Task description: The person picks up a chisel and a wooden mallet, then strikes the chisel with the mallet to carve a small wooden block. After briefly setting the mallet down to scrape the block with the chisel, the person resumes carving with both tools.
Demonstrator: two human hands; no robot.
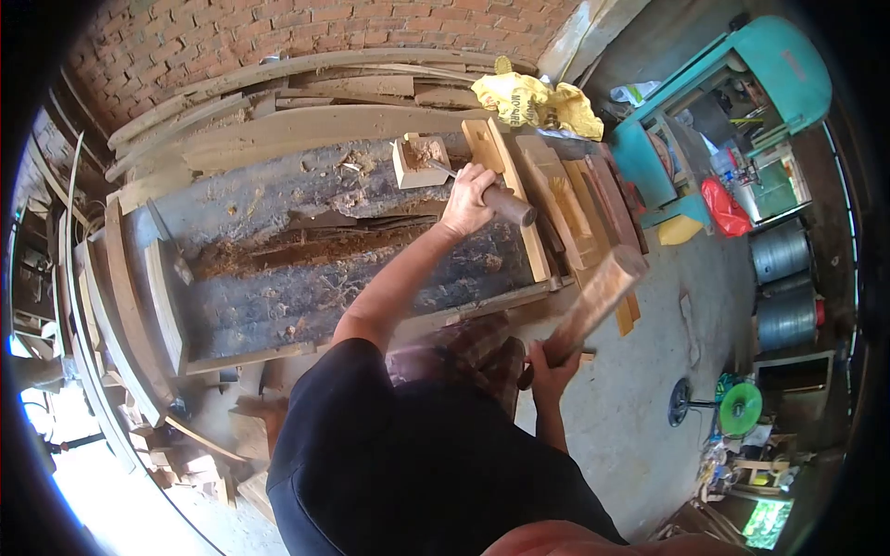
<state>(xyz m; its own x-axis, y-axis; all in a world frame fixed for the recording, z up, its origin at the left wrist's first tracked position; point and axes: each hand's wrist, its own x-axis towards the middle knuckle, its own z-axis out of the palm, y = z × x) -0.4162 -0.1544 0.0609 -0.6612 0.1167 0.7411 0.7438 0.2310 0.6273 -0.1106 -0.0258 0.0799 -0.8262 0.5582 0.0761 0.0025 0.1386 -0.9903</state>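
Note:
My left hand is closed round a chisel, its thick wooden handle sticking out to the right. The chisel's blade angles left into a hollow in a small pale wood block, where loose chips lie. This block rests on the dark, worn workbench. Lower right, my right hand grips a wooden mallet by its lower end, the thick round head raised toward the upper right, apart from the chisel. Close beyond my left hand, a long board with a recess cut in it lies across the bench.
Several planks lie at the bench's right end, beside a yellow sack. Long boards are stacked along the brick wall. A teal machine, metal drums and a green fan stand on the right.

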